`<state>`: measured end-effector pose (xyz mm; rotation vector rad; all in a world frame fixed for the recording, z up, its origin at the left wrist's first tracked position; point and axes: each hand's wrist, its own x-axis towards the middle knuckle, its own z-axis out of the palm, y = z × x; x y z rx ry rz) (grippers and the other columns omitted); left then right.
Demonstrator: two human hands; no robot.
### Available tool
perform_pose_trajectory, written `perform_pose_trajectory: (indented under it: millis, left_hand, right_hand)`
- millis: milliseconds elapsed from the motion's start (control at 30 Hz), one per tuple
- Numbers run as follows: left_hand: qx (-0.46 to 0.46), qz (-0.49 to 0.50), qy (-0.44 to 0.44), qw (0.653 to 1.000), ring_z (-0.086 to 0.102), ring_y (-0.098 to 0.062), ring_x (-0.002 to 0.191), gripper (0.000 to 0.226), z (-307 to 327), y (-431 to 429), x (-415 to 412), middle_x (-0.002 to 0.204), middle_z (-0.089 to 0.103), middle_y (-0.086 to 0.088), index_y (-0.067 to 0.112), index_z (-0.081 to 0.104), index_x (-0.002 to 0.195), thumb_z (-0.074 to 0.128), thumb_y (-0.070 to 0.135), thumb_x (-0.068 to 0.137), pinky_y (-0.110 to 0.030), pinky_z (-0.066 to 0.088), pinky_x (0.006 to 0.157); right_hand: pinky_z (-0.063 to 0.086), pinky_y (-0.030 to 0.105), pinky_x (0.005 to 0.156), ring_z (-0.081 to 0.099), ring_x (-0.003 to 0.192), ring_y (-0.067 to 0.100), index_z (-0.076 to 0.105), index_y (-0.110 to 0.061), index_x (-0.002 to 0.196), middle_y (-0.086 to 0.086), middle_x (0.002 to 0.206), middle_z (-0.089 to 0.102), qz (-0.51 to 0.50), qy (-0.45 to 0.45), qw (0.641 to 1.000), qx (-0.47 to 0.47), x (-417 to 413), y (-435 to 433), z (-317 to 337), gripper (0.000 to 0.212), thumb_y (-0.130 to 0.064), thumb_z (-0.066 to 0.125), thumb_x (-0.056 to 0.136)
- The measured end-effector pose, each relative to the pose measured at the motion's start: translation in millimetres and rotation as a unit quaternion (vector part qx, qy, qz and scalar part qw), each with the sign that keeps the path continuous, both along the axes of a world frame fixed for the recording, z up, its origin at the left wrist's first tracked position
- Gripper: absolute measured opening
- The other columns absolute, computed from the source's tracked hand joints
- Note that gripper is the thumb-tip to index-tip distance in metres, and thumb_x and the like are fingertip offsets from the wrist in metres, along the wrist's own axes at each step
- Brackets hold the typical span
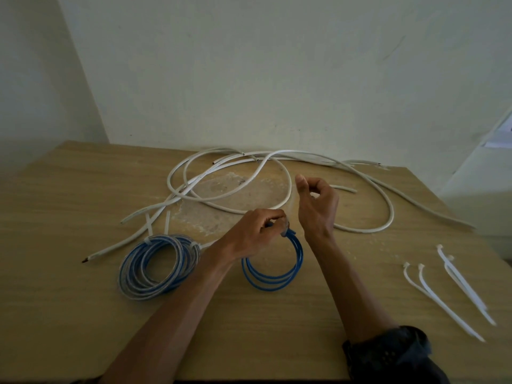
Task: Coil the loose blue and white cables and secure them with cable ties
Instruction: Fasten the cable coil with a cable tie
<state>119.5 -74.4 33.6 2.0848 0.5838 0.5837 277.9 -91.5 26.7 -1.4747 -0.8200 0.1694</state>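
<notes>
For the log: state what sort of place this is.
Likely a plain room's makeshift workbench: worn wooden table against a bare white wall, loose white cables, cable ties.

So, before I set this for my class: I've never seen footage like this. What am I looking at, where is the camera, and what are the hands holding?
There is no machine here. These are a person's two bare hands, filmed by one wide-angle camera worn on the head, looking down at a wooden table. The left hand grips the top of a small blue coil. The right hand hovers beside it, fingers curled, apparently empty. Also on the table are a tied blue coil, loose white cables and spare cable ties.
</notes>
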Motion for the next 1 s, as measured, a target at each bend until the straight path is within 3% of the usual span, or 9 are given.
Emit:
perform_pose_trajectory:
  millis: [100,233,300,367,467,600,767,933,1000]
  left_hand:
    - [-0.01,-0.007,-0.002,1.0,0.048,0.006,0.046,0.03,2,-1,-3,0.053,0.055,0.026,-0.003,0.066,0.092,0.046,0.013,0.106,-0.01,0.033,0.051]
    - [-0.029,0.002,-0.008,1.0,0.044,0.002,0.042,0.033,4,-3,-3,0.048,0.051,0.023,-0.002,0.064,0.086,0.044,0.014,0.107,-0.011,0.032,0.051]
    - [-0.048,0.015,-0.023,0.998,0.036,-0.004,0.043,0.037,-1,-3,-1,0.048,0.045,0.015,0.012,0.06,0.075,0.044,0.021,0.107,-0.022,0.034,0.055]
    - [-0.088,0.026,-0.035,0.995,0.031,-0.011,0.045,0.04,-6,-4,2,0.052,0.037,0.007,0.012,0.058,0.076,0.044,0.033,0.108,-0.033,0.034,0.054]
    - [-0.134,0.011,-0.038,0.99,0.027,-0.012,0.041,0.046,-7,-7,4,0.054,0.032,-0.001,-0.001,0.059,0.095,0.045,0.042,0.106,-0.023,0.029,0.044]
    - [-0.141,-0.005,-0.04,0.989,0.028,-0.011,0.041,0.031,-7,-7,8,0.052,0.035,0.004,0.012,0.066,0.094,0.047,0.035,0.107,-0.02,0.027,0.042]
    - [-0.147,-0.004,-0.026,0.989,0.027,-0.011,0.044,0.034,-8,-7,8,0.046,0.043,0.013,0.005,0.066,0.101,0.047,0.032,0.107,-0.028,0.022,0.046]
    - [-0.127,0.046,-0.034,0.99,0.047,-0.034,0.059,0.043,-5,-4,3,0.06,0.057,-0.007,0.007,0.067,0.093,0.048,0.044,0.104,-0.035,0.038,0.067]
    - [-0.149,0.066,-0.061,0.985,0.033,-0.025,0.047,0.042,2,3,-7,0.05,0.041,0.003,0.011,0.064,0.085,0.047,0.044,0.105,-0.029,0.035,0.054]
  right_hand:
    - [0.048,0.011,0.068,0.066,0.085,0.012,0.073,-0.007,0.097,0.003,0.089,0.072,-0.004,0.015,1.0,0.002,-2,2,-2,0.026,-0.032,0.066,0.097]
    - [0.047,0.009,0.065,0.062,0.076,0.006,0.073,-0.006,0.095,0.003,0.085,0.071,-0.006,0.023,1.0,0.002,-4,3,-3,0.027,-0.032,0.065,0.098]
    - [0.047,0.013,0.063,0.058,0.07,0.003,0.073,-0.007,0.094,-0.001,0.079,0.068,0.007,0.03,1.0,-0.004,-3,3,-3,0.026,-0.032,0.064,0.099]
    - [0.047,0.016,0.063,0.055,0.066,0.002,0.072,-0.01,0.09,-0.005,0.074,0.065,0.025,0.033,0.999,-0.015,2,3,-3,0.023,-0.03,0.064,0.099]
    - [0.048,0.014,0.064,0.059,0.071,0.004,0.07,-0.013,0.088,-0.005,0.078,0.067,0.034,0.021,0.999,-0.009,4,2,-2,0.021,-0.029,0.063,0.1]
    - [0.046,0.008,0.067,0.061,0.078,0.004,0.071,-0.007,0.095,-0.002,0.085,0.069,-0.005,0.0,1.0,-0.003,4,3,-1,0.023,-0.029,0.065,0.098]
    - [0.045,0.022,0.063,0.057,0.068,0.008,0.07,-0.006,0.092,-0.001,0.076,0.065,-0.002,0.017,1.0,-0.025,7,4,-10,0.028,-0.032,0.064,0.099]
    - [0.053,0.03,0.066,0.061,0.071,0.012,0.069,-0.015,0.088,0.0,0.078,0.068,0.011,0.033,0.999,-0.019,3,5,-1,0.021,-0.032,0.064,0.099]
    - [0.051,0.03,0.063,0.061,0.067,0.008,0.068,-0.017,0.096,0.0,0.08,0.069,0.087,0.039,0.995,-0.036,-2,-1,5,0.021,-0.036,0.059,0.101]
